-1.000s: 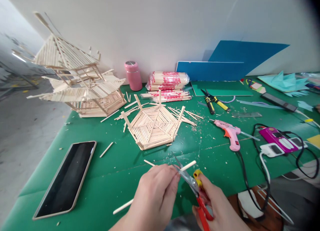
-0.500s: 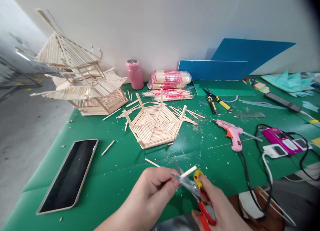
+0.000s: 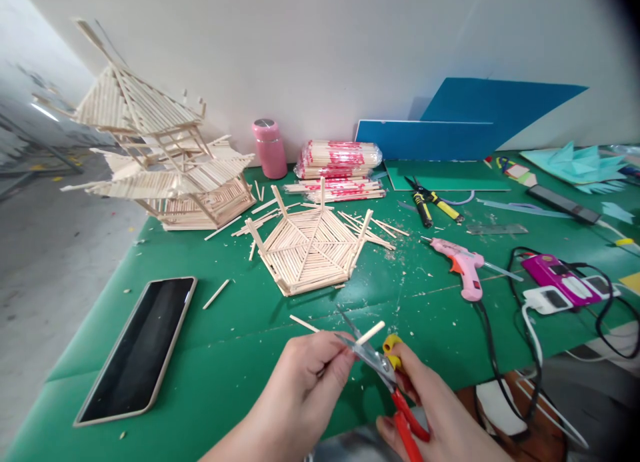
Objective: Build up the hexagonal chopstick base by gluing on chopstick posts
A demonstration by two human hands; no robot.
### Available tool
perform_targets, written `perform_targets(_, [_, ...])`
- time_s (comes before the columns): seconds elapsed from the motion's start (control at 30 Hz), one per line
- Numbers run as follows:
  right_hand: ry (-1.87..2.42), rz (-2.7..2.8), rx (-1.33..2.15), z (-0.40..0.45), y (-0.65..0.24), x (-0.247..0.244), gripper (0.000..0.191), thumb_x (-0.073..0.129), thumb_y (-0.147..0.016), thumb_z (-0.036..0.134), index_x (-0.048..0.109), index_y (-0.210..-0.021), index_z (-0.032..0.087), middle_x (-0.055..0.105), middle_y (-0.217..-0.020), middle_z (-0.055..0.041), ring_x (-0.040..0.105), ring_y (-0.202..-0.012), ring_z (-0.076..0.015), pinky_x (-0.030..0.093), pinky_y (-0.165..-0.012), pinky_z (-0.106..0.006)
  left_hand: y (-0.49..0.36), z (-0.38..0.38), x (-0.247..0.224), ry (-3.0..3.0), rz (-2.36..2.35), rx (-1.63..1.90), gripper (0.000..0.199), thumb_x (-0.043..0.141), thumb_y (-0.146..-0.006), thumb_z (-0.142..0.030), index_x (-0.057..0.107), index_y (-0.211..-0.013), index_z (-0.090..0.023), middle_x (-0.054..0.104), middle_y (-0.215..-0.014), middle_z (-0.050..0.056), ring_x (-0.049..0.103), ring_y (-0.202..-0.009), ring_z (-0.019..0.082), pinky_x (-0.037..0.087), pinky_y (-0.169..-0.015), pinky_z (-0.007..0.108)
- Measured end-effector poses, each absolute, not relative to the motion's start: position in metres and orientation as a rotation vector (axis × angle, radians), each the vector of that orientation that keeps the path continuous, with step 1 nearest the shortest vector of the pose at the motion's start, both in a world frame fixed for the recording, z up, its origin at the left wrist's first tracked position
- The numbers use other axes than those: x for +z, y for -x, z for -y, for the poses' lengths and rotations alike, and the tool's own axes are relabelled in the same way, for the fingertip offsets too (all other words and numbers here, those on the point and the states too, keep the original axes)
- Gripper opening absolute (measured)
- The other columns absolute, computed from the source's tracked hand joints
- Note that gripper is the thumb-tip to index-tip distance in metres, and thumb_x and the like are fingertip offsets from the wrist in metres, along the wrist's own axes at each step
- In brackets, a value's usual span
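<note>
Between thumb and fingers, my left hand (image 3: pixel 307 382) pinches a short wooden stick (image 3: pixel 371 333), whose pale end sticks out past the fingertips. My right hand (image 3: pixel 433 402) is closed around the red and yellow handles of a pair of scissors (image 3: pixel 383 367). The parted blades lie across the stick close to my left fingertips. Just beyond my hands stands a hexagonal stick base (image 3: pixel 310 252) with short upright posts along its edge. A loose stick (image 3: pixel 304 323) lies behind my left hand, partly hidden by it.
A tiered stick pavilion (image 3: pixel 165 149) stands at the back left, with a phone (image 3: pixel 140 349) in front. A pink flask (image 3: pixel 270 149) and packs of sticks (image 3: pixel 340 159) line the wall. To the right lie pliers (image 3: pixel 430 199), a pink glue gun (image 3: pixel 463 265) and a corded power strip (image 3: pixel 563 282).
Both hands, with the stick and scissors, have shifted slightly left and up in view. The scissors still straddle the stick. Nothing else on the table has visibly moved.
</note>
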State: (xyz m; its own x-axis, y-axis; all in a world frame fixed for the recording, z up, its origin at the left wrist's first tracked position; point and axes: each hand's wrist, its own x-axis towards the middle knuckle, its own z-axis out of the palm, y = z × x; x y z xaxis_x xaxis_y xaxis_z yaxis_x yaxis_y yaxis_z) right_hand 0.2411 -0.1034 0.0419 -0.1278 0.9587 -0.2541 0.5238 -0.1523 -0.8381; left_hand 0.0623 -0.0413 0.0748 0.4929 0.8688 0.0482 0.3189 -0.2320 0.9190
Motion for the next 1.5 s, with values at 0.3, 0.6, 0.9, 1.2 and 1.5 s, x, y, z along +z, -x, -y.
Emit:
perform_targets(0.3, [1.694, 1.559, 1.318, 0.102, -0.237, 0.046, 0.031, 0.05, -0.062, 0.02, 0.051, -0.093, 0.017, 0.064, -0.081, -0.0061, 0.063, -0.075, -0.0168, 0.05, -0.067, -0.021, -0.061, 0.041, 0.077, -1.669, -1.035, 0.632, 0.027, 0.04, -0.084, -0.021, 0.054, -0.062, -0.015, 0.052, -0.056, -0.001, 0.041, -0.049, 0.008, 0.034, -0.046, 0.017])
perform_targets(0.6, [1.818, 1.599, 1.17, 0.103, -0.235, 0.047, 0.043, 0.057, -0.063, 0.027, 0.048, -0.104, 0.018, 0.065, -0.092, -0.0068, 0.062, -0.081, -0.0185, 0.05, -0.065, -0.022, -0.064, 0.042, 0.069, -1.866, -1.009, 0.756, 0.027, 0.037, -0.084, -0.016, 0.05, -0.061, -0.016, 0.052, -0.056, 0.0, 0.044, -0.05, 0.009, 0.036, -0.047, 0.018])
perform_targets(0.9, [1.698, 1.601, 1.29, 0.099, -0.24, 0.043, 0.036, 0.05, -0.062, 0.019, 0.05, -0.098, 0.018, 0.064, -0.082, -0.0053, 0.063, -0.075, -0.0178, 0.05, -0.063, -0.022, -0.063, 0.039, 0.074, -1.694, -1.049, 0.643, 0.029, 0.039, -0.085, -0.021, 0.054, -0.06, -0.014, 0.049, -0.054, -0.002, 0.038, -0.048, 0.008, 0.033, -0.045, 0.018])
perform_targets(1.2, [1.818, 1.654, 1.191, 0.094, -0.236, 0.057, 0.027, 0.054, -0.065, 0.024, 0.051, -0.091, 0.019, 0.061, -0.071, -0.0033, 0.061, -0.079, -0.0205, 0.048, -0.057, -0.024, -0.066, 0.038, 0.065, -1.718, -1.031, 0.768, 0.026, 0.041, -0.083, -0.019, 0.052, -0.06, -0.015, 0.045, -0.055, -0.002, 0.037, -0.05, 0.008, 0.032, -0.048, 0.019])
perform_targets(1.5, [1.643, 1.668, 1.313, 0.091, -0.241, 0.06, 0.019, 0.05, -0.065, 0.019, 0.051, -0.084, 0.02, 0.062, -0.073, -0.0031, 0.061, -0.07, -0.0173, 0.049, -0.061, -0.024, -0.056, 0.026, 0.053, -0.843, -0.714, 0.513, 0.023, 0.058, -0.075, -0.032, 0.061, -0.07, -0.01, 0.038, -0.047, -0.005, 0.025, -0.042, 0.004, 0.017, -0.042, 0.02])
